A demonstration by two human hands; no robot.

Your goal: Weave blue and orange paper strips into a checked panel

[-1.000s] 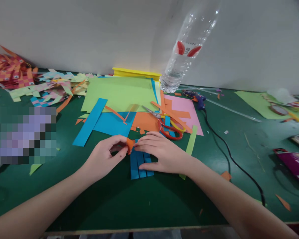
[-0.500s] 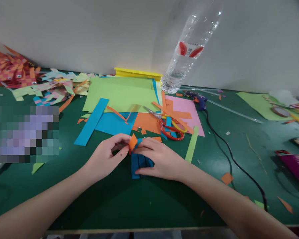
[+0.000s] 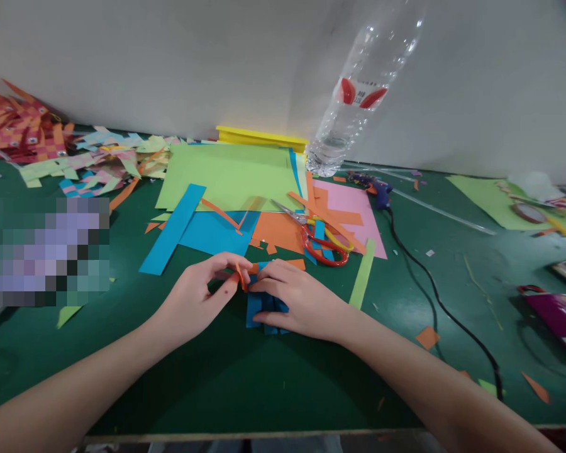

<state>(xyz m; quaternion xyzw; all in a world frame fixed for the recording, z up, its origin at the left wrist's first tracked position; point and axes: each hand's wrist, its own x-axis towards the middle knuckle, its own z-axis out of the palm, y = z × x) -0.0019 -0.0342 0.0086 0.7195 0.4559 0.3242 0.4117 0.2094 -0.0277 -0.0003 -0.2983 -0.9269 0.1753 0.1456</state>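
My left hand point(image 3: 207, 286) pinches the end of an orange paper strip point(image 3: 241, 277), which is bent up between thumb and fingers. Under my right hand point(image 3: 297, 296) lies a piece of blue paper cut into strips point(image 3: 255, 308), and the fingers press on it. The orange strip seems to run across the top of the blue strips, its far end showing past my right fingers. Just behind the hands are red and yellow scissors point(image 3: 325, 245), lying on paper scraps. A loose blue strip point(image 3: 173, 229) rests to the left.
Green paper sheets point(image 3: 226, 176) lie at the back. A water bottle point(image 3: 349, 107) stands by the wall. On the right are a glue gun point(image 3: 380, 190) with a black cord and a purple case point(image 3: 556, 318). Woven paper pieces point(image 3: 23, 129) pile up at the far left.
The orange strip's end, upright before, is now folded lower in my left fingers. The right fingers have shifted slightly on the blue strips, whose lower ends have moved up a little.
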